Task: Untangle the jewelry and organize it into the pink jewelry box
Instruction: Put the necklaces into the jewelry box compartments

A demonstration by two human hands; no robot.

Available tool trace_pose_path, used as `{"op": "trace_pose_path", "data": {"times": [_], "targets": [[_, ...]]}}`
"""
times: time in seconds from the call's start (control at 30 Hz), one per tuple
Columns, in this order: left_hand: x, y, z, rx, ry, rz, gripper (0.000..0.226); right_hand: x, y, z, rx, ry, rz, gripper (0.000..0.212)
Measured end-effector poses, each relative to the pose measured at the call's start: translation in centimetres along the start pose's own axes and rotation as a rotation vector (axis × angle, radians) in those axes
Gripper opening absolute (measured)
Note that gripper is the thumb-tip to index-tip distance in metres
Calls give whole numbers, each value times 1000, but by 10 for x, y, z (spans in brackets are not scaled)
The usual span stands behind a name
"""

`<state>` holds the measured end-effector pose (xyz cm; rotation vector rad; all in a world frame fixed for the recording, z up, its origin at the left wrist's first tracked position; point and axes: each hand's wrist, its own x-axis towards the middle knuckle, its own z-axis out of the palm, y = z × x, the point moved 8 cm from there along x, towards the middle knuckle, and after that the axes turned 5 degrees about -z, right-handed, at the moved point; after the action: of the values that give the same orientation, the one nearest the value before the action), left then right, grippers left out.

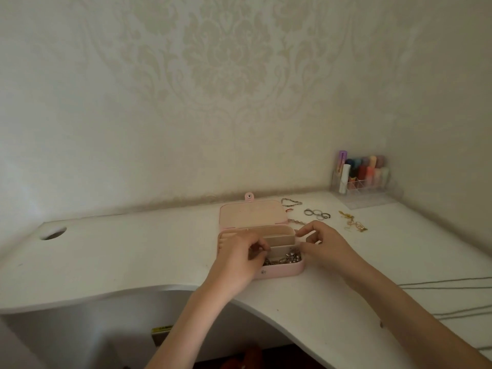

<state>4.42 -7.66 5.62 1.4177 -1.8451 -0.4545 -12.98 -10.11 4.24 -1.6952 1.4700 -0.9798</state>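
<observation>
Both hands [234, 258] [323, 242] tuck a chain [285, 258] into the box [282, 271] (rings [316, 213] wait on the desk [133, 251]).

Both hands [239, 258] [323, 245] at pink jewelry box [279, 271] — silver chain [286, 258] inside

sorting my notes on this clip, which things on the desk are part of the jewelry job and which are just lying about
Job: pink jewelry box, silver chain pile in its front compartment, rings, gold pieces, beaded bracelet, left hand, right hand.

Lying about: clear organizer of coloured tubes, grey cords.
</observation>
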Motion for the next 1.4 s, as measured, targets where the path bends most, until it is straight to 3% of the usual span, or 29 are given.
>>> {"op": "trace_pose_path", "data": {"times": [0.2, 0.4, 0.7, 0.83, 0.93, 1.07, 1.23, 1.33, 1.4], "targets": [[2, 14, 13, 2, -7, 9, 16, -6, 19, -64, 90, 108, 45, 8], [7, 53, 46, -99, 25, 89, 21, -42, 75, -172, -283, 425, 36, 27], [-17, 132, 162, -71, -359, 375, 35, -102, 117, -240, -856, 735, 254, 29], [-26, 131, 180, -11, -484, 430, 41, -101, 121, -235, -890, 663, 402, 26], [-21, 119, 173, -39, -450, 349, 39, -98, 118, -232, -872, 664, 399, 29], [-18, 107, 165, -9, -353, 281, 34, -91, 119, -225, -922, 660, 288, 34], [-17, 103, 163, -24, -331, 246, 33, -80, 115, -214, -790, 603, 130, 35], [-15, 104, 156, -69, -294, 221, 34, -73, 82, -195, -541, 585, -46, 30], [-10, 104, 143, -202, -231, 156, 40, -61, 49, -171, -297, 469, -157, 27]]}}
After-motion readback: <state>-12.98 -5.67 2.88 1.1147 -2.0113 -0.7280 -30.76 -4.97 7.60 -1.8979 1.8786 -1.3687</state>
